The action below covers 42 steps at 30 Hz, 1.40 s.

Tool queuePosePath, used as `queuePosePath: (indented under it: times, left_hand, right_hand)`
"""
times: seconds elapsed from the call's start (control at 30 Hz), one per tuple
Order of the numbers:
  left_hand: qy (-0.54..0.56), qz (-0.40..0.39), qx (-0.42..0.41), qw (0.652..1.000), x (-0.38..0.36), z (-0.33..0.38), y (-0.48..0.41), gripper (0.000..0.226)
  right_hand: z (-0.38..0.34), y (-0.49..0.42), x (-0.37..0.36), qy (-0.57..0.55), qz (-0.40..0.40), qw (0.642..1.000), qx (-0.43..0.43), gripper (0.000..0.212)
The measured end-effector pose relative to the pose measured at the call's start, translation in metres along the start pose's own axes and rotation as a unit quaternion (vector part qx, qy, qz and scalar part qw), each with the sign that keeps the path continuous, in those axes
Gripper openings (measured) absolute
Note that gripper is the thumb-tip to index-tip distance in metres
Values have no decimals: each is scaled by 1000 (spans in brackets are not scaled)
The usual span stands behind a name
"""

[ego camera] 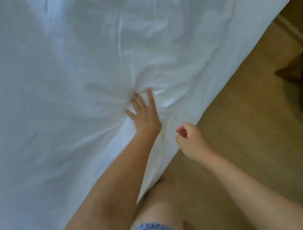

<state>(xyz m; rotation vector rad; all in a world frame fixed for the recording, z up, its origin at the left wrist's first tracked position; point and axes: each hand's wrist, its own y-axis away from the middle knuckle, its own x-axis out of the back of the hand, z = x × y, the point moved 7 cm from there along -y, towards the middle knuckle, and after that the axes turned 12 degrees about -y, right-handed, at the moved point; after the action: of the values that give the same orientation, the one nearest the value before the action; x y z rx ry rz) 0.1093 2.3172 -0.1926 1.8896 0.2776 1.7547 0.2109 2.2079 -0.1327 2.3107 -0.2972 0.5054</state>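
Head view: I see the left hand (pixel 145 113) flat on the sheet (pixel 50 88), fingers straight and spread, pressing into a puckered spot near the sheet's edge, not grasping. Right hand (pixel 188 139) is curled into an empty fist just beside that edge, above the floor (pixel 249 114).

One view only: head cam worn by the person, faced forward and steeply down across the near side edge of the bed (pixel 65 49). Close in: left hand (pixel 144 113) and right hand (pixel 188 139) sat mid-frame, floor (pixel 248 104) filled the right.
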Motion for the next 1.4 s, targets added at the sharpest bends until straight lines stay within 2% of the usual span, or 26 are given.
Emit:
queuePosePath:
  times: [0.07,0.13,0.2,0.23,0.27,0.3,0.33,0.37,0.4,0.43,0.47,0.53,0.57,0.63,0.67,0.73,0.87,0.9,0.97,1.03,1.1,1.17,1.27,1.3,1.37,1.4]
  left_hand:
    - [3,-32,25,999,23,4,-44,63]
    - [101,-14,-11,995,47,-9,-60,35]
    - [159,-63,-56,984,52,-38,-30,21]
    - [194,-106,-58,974,53,-55,-5,18]
    - [242,-153,-42,957,52,-75,28,17]
    - [273,-198,-21,941,48,-91,56,20]
    - [275,-228,-6,934,40,-100,73,30]
    - [256,-246,-7,935,34,-99,78,39]
    - [216,-261,-18,941,32,-88,73,37]
    - [175,-267,-36,947,35,-70,61,28]
    - [151,-257,-45,953,41,-49,45,32]
    - [200,-193,-44,959,70,-3,13,64]
    - [230,-140,-40,962,91,20,-2,83]
    - [248,-45,-84,964,138,73,-26,106]
    - [243,-20,-111,963,156,101,-37,109]
    - [217,-34,-132,967,175,155,-65,106]
    - [221,-173,-33,959,156,221,-121,109]
    - [221,-184,-1,958,151,228,-137,105]
    - [192,-156,35,968,146,237,-164,67]
    - [168,-107,63,978,147,241,-181,34]
    - [168,-103,87,977,147,244,-185,23]
    - [147,-98,107,978,153,242,-183,15]
    - [141,-94,169,971,163,244,-171,15]
    - [170,-95,193,962,165,250,-168,12]
    - [272,-69,240,929,174,270,-166,17]
    - [325,-27,253,911,185,282,-170,30]
  right_hand:
    - [-3,-34,25,18,2,1000,-23,7]
    - [-9,-61,43,4,21,999,-46,12]
    - [-24,-84,51,-93,9,990,-106,55]
    - [-35,-93,52,-196,-12,968,-157,84]
    - [-49,-103,50,-315,-38,928,-194,99]
    - [-68,-116,50,-443,-70,872,-197,99]
    - [-91,-131,55,-543,-91,816,-175,85]
    - [-113,-149,63,-601,-92,780,-148,66]
    - [-133,-167,71,-619,-77,772,-124,46]
    - [-147,-185,78,-595,-43,795,-109,29]
    - [-155,-196,87,-549,0,829,-102,17]
    - [-146,-204,120,-405,132,901,-79,12]
    - [-128,-195,138,-330,200,919,-84,16]
    - [-75,-159,172,-263,269,917,-129,29]
    - [-52,-146,186,-257,265,918,-143,34]
    - [-35,-148,203,-262,227,930,-125,33]
    - [-62,-181,203,-95,15,995,-6,32]
    - [-58,-187,204,-71,-57,996,1,36]
    - [-37,-202,218,-77,-164,982,-49,44]
    - [-25,-240,258,-97,-141,981,-89,48]
    - [-27,-293,307,-177,-57,973,-139,56]
    - [-41,-347,338,-306,-38,932,-193,65]
    - [-117,-415,345,-548,-164,803,-166,60]
    - [-143,-430,349,-575,-168,786,-153,53]
    - [-182,-454,359,-524,-104,835,-135,25]
    - [-195,-459,364,-487,-72,860,-131,13]
